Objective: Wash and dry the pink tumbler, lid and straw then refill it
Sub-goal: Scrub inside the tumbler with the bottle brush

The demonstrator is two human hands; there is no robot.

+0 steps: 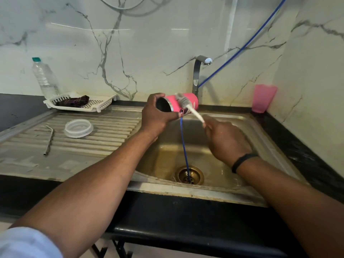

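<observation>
Nearest the camera, your two forearms reach up from the bottom corners of the frame, a pale sleeve (28,243) at lower left and a black wristband (242,162) on your right wrist.

Your right hand (228,140), right of centre, is clenched around the white handle of a brush (189,108), whose bristled head lies against the outside of the pink tumbler (183,103). Your left hand (156,113), at centre, grasps the tumbler near its open mouth, holding it on its side above the sink (264,200), mouth toward the left and base toward the tap (198,71).

Below your hands, a thin blue hose (184,146) runs down the middle of the basin into the brass drain (189,175).

On the ribbed draining board at left of centre, the clear lid (78,128) lies flat. The metal straw (49,140) lies just left of it, well apart from the tumbler.

Farther back, at upper left, a white slotted tray (106,104) holds a dark crumpled cloth (72,101), and a clear plastic bottle (45,78) with a green cap stands behind it against the marble wall. At the right edge of the counter, a pink plastic cup (263,98) stands upright in the corner.
</observation>
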